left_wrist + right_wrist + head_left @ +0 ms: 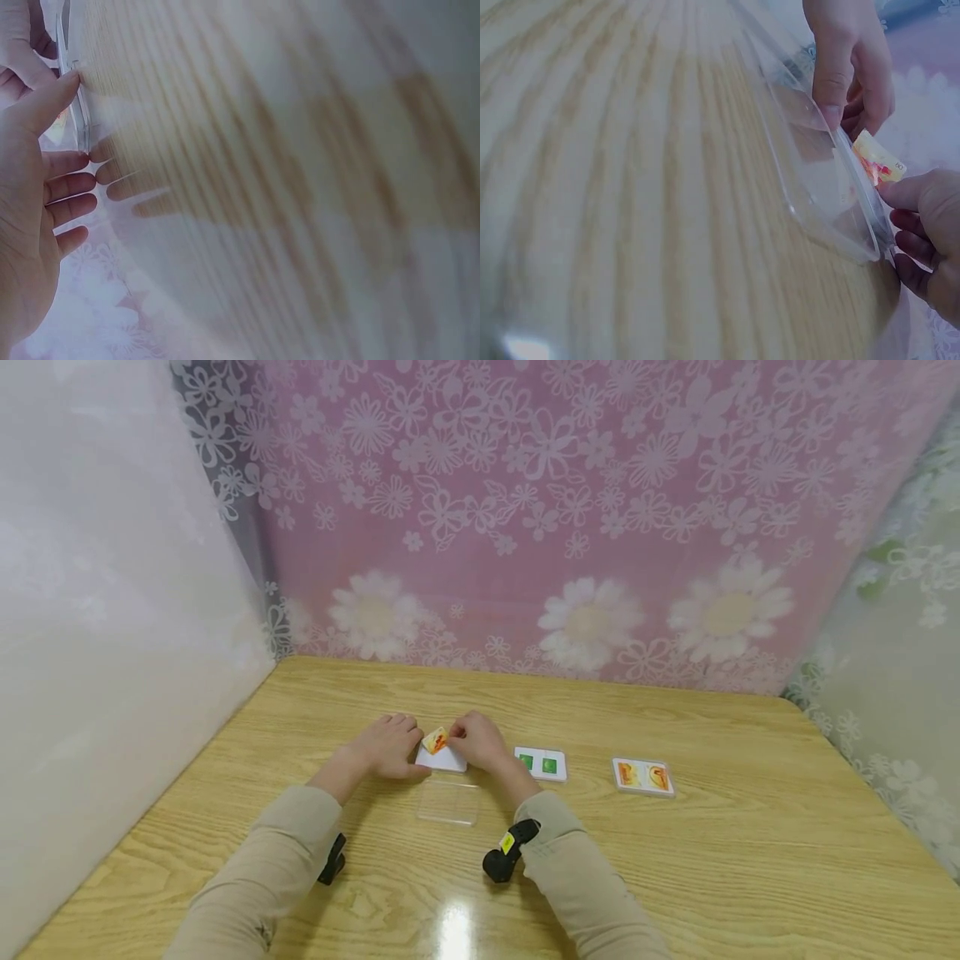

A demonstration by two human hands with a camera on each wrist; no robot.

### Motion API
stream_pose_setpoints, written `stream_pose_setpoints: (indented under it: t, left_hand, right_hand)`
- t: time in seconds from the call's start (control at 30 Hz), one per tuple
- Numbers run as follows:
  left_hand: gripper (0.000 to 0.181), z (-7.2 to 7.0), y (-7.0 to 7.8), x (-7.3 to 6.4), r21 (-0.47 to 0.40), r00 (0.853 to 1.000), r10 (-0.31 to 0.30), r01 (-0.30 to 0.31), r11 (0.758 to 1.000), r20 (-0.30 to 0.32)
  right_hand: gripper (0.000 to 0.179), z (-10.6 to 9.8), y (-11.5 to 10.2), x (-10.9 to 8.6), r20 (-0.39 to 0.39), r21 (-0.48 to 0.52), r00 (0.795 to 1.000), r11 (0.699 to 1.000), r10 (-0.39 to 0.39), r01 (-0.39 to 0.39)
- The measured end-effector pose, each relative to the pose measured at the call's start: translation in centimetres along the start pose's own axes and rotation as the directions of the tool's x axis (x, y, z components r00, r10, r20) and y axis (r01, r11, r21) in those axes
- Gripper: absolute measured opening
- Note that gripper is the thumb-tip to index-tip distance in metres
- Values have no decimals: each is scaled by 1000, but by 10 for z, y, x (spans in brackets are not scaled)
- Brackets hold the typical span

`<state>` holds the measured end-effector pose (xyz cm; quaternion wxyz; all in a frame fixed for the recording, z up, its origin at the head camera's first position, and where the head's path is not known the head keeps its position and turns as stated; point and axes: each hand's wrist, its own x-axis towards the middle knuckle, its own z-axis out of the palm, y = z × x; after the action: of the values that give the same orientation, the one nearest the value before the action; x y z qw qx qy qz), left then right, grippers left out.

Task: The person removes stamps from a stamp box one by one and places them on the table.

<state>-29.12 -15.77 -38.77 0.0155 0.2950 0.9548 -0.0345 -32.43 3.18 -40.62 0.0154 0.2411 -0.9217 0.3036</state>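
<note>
My right hand [480, 742] pinches a small yellow and orange postage stamp [437, 740] between thumb and fingertips. The stamp is tilted over a white-backed case [446, 762]. Its toothed edge and printed number show in the right wrist view, where the stamp [879, 160] stands up beside the thumb. My left hand [388, 747] lies at the case's left side, its fingers extended and its thumb at the near corner. In the left wrist view the thumb and index fingertip touch the edge of the case [81, 120]. A clear plastic lid [447, 802] lies just in front.
Right of my right hand lies a case with two green stamps [538, 763]. Farther right is a case with two orange stamps [643, 776]. The wooden table [735, 860] meets a flowered pink curtain [525, 527] at the back.
</note>
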Motion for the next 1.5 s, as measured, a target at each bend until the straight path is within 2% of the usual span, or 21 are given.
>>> stream_pose_setpoints:
  t: [0.17, 0.27, 0.4, 0.53, 0.63, 0.97, 1.13, 1.37, 1.5]
  left_hand:
    - [66, -1, 2, -1, -18, 1000, -8, 8, 1000, 13]
    - [66, -2, 2, -1, -15, 1000, -11, 11, 1000, 13]
    - [64, -2, 1, 0, -2, 1000, -4, 4, 1000, -2]
    - [64, -1, 1, 0, -3, 1000, -7, 7, 1000, -1]
    - [65, 0, 1, 0, -14, 1000, -12, 13, 1000, 1]
    - [63, -1, 3, -2, -16, 1000, -11, 11, 1000, -2]
    - [59, 1, 1, -1, 14, 1000, 3, -3, 1000, -4]
    - [60, 3, 0, 0, 15, 1000, -2, 2, 1000, -13]
    - [61, 2, 0, 1, 17, 1000, 0, 0, 1000, -11]
  right_hand:
    - [8, -3, 5, -2, 9, 66, 1000, 998, -20, 19]
    - [9, -6, 8, -2, 17, 114, 1000, 994, -5, 3]
    - [10, -9, 11, 1, 14, 190, 998, 980, 61, -62]
    - [11, -13, 12, 2, -3, 296, 990, 946, 142, -135]
    - [12, -17, 11, 2, -12, 331, 983, 928, 185, -171]
    - [13, -9, 7, 7, -13, 313, 980, 931, 200, -186]
    - [12, -2, 1, 13, -17, 292, 971, 930, 237, -222]
    - [13, 2, -6, 18, 5, 168, 964, 950, 266, -263]
    - [12, 4, -9, 19, 1, 105, 957, 951, 291, -289]
